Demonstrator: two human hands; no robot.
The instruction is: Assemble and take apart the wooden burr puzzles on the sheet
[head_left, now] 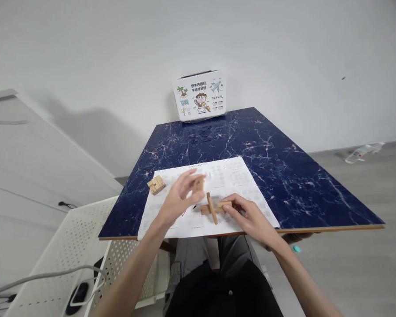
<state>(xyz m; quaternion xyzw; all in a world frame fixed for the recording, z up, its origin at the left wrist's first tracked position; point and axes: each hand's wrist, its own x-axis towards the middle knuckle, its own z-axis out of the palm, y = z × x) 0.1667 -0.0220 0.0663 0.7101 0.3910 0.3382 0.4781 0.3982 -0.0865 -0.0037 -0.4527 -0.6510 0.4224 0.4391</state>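
My left hand [182, 196] is raised over the printed paper sheet [168, 220], closed on a small flat wooden piece [199, 184] between thumb and fingers. Lower and to the right, my right hand [247, 213] pinches a short wooden block [224, 204]. That block touches, or lies right against, crossed wooden sticks [211, 208] on the paper; whether they are joined I cannot tell. A wooden puzzle block [156, 185], made up of several fitted pieces, sits at the sheet's left edge.
The sheet lies on a dark blue marbled table [211, 141]. A white cartoon-printed case [200, 97] stands at the back against the wall. Left and lower is a white perforated shelf [69, 242] with a grey cable [46, 275]. A clear plastic item [363, 152] rests on the floor at right.
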